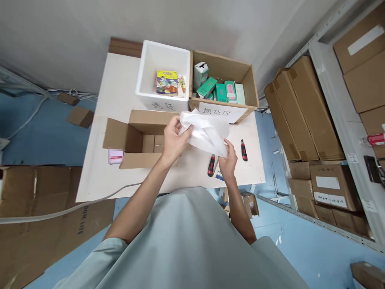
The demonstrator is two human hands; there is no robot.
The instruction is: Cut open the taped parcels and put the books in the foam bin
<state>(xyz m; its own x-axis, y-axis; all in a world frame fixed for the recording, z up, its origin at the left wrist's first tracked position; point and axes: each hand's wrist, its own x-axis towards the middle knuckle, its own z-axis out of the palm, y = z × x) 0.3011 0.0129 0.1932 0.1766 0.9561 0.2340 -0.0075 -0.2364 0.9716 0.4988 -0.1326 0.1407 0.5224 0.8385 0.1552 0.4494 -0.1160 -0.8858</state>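
Both hands pinch one white bag (207, 132) — left hand (173, 138) at its upper-left end, right hand (228, 158) lower right, beside the open box (141, 140).

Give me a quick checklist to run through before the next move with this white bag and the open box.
1. Left hand grips the white bag: ok.
2. Right hand grips the bag's lower edge: ok.
3. Open cardboard box has flaps folded out: ok.
4. Room left inside the box: ok, small cartons fill only part of the bottom.
5. Bag is empty: cannot tell, it is crumpled.
6. Cutters with blades pulled in: cannot tell; one lies right beside the right hand.
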